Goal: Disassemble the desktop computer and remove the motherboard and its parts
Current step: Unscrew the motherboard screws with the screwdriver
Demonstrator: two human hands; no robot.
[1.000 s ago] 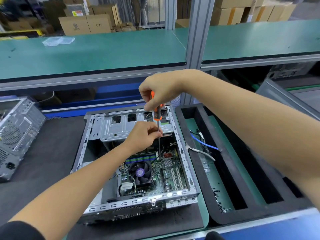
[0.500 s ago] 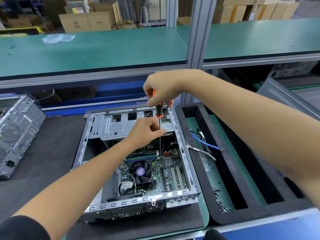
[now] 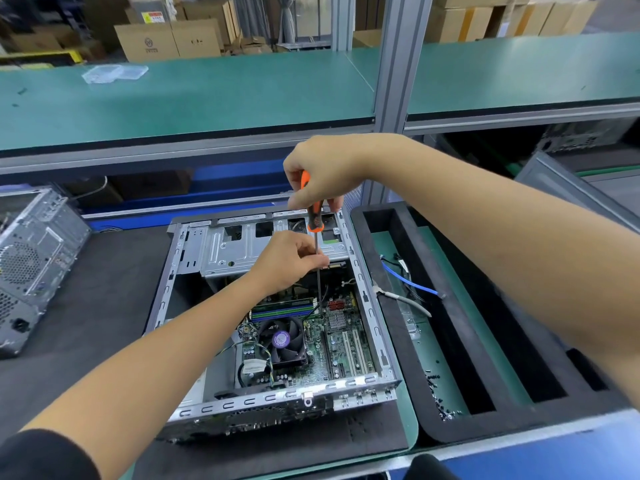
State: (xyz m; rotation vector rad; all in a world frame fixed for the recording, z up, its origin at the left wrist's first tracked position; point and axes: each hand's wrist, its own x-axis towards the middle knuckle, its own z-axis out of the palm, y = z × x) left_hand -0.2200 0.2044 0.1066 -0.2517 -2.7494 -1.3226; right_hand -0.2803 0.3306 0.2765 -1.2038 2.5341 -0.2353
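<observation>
The desktop computer case (image 3: 273, 317) lies open on a dark mat (image 3: 104, 289) in the middle of the workbench, with its side cover off, so the inside is visible from above. The right hand (image 3: 320, 168) is above the far end of the case and its fingers are curled around the orange and black handle of a screwdriver (image 3: 313, 216), which stands almost upright. The thin metal shaft goes straight down into the case, and its tip reaches the far part of the motherboard (image 3: 332, 344), near a small red part; the exact contact point is too small to see. The left hand (image 3: 289, 259) is lower, over the metal drive cage (image 3: 235, 247), and its thumb and fingertips pinch the shaft at about its middle. The motherboard lies flat on the bottom of the case, in the right half. On it sits a black cooler fan (image 3: 282, 339) with a purple label, and just beyond the fan are the memory sticks (image 3: 282, 308). To the right of the case, close beside it, lies a black foam tray (image 3: 391, 306) with long compartments; one of them holds a blue cable (image 3: 410, 282) and a grey cable (image 3: 405, 299), and small dark screws (image 3: 438, 396) lie at its near end. Another grey computer case (image 3: 31, 261) stands at the left edge of the bench.
</observation>
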